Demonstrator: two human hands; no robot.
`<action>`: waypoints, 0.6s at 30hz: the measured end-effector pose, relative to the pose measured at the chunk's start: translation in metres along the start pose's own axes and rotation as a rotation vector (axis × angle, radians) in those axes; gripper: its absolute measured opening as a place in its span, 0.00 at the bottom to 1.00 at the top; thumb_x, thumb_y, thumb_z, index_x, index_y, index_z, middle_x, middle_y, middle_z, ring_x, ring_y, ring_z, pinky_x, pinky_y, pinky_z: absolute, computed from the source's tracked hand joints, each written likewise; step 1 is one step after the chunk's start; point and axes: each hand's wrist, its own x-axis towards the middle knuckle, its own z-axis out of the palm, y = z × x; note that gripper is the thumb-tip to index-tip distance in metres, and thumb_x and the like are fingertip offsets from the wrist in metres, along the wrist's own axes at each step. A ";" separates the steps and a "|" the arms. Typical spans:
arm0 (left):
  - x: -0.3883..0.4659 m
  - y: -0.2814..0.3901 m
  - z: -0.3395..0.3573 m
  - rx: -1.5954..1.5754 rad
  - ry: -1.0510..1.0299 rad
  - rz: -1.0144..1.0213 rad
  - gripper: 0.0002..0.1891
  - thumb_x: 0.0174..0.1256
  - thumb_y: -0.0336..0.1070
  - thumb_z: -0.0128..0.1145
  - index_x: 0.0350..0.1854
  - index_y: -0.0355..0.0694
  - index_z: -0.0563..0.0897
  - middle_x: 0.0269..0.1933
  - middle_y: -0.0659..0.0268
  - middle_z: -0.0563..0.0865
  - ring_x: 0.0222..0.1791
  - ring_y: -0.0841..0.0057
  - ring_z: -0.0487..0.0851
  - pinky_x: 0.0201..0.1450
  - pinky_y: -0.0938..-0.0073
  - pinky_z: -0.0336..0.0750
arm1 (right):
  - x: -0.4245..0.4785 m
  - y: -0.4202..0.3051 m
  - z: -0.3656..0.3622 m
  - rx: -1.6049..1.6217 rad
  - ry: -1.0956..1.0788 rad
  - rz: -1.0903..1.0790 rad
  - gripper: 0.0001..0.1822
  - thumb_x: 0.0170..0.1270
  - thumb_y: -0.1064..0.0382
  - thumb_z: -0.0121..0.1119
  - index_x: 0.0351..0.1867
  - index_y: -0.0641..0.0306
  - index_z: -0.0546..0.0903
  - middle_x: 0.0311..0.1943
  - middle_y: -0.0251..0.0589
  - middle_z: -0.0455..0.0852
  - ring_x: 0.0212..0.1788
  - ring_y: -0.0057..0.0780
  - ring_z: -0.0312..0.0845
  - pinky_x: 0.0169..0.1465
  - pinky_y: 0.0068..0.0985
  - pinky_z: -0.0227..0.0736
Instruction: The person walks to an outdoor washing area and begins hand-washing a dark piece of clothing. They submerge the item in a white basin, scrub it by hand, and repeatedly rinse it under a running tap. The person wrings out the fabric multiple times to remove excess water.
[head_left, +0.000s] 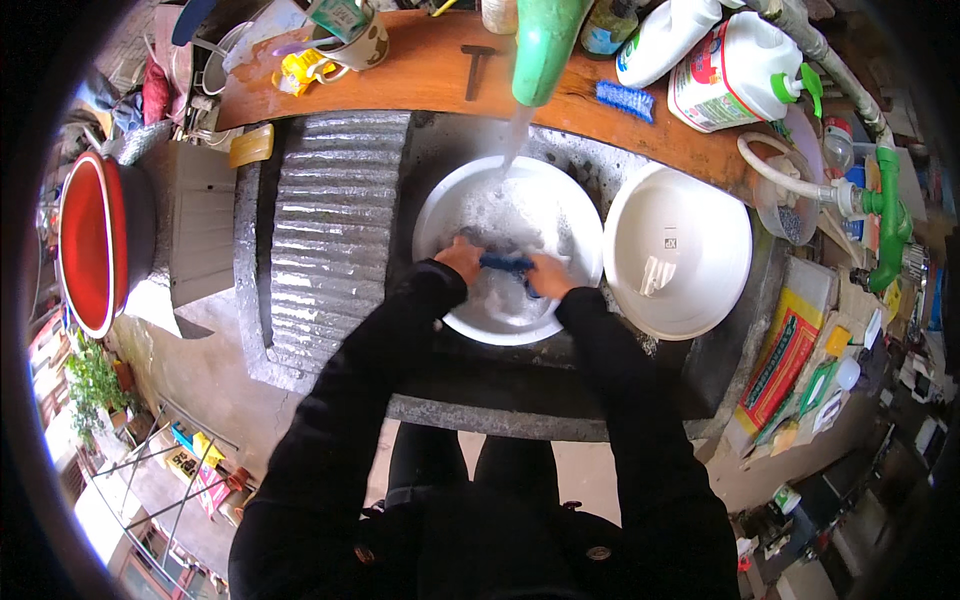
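Note:
A white basin (435, 217) stands in the stone sink, with foamy water inside. Water runs into it from a green spout (541, 71) above. Over the basin, my left hand (461, 259) grips one end of a dark blue cloth (505, 262). The other end is in my right hand (550, 276), so the cloth stretches between the two. Part of it hangs below my right fingers. Foam and blur hide what else lies in the water.
Left of the basin slopes a ribbed washboard slab (334, 247); a second white basin (679, 247) sits at the right. On the wooden shelf (427, 60) are a blue brush (625, 101), a white pump bottle (731, 71) and a mug (360, 49). A yellow soap bar (252, 145) rests on the sink's left edge.

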 end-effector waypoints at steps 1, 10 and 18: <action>0.005 0.000 -0.022 -0.302 -0.273 -0.147 0.13 0.61 0.34 0.46 0.46 0.42 0.77 0.28 0.55 0.81 0.47 0.58 0.75 0.33 0.65 0.79 | -0.004 -0.011 -0.038 0.304 -0.279 0.268 0.13 0.56 0.59 0.54 0.37 0.65 0.81 0.30 0.46 0.83 0.38 0.39 0.79 0.40 0.35 0.70; -0.008 0.043 -0.056 0.010 -0.020 -0.173 0.26 0.59 0.38 0.47 0.62 0.40 0.65 0.58 0.49 0.68 0.51 0.49 0.72 0.52 0.57 0.72 | -0.001 -0.037 -0.008 -0.319 0.228 0.252 0.45 0.51 0.45 0.61 0.65 0.62 0.54 0.60 0.69 0.59 0.59 0.65 0.57 0.56 0.54 0.59; 0.006 0.054 -0.006 -0.679 0.237 -0.732 0.22 0.66 0.49 0.45 0.56 0.41 0.70 0.56 0.49 0.73 0.58 0.54 0.68 0.57 0.53 0.66 | 0.033 -0.010 0.012 0.077 0.495 0.314 0.15 0.51 0.66 0.55 0.42 0.67 0.73 0.36 0.56 0.80 0.38 0.51 0.77 0.41 0.42 0.70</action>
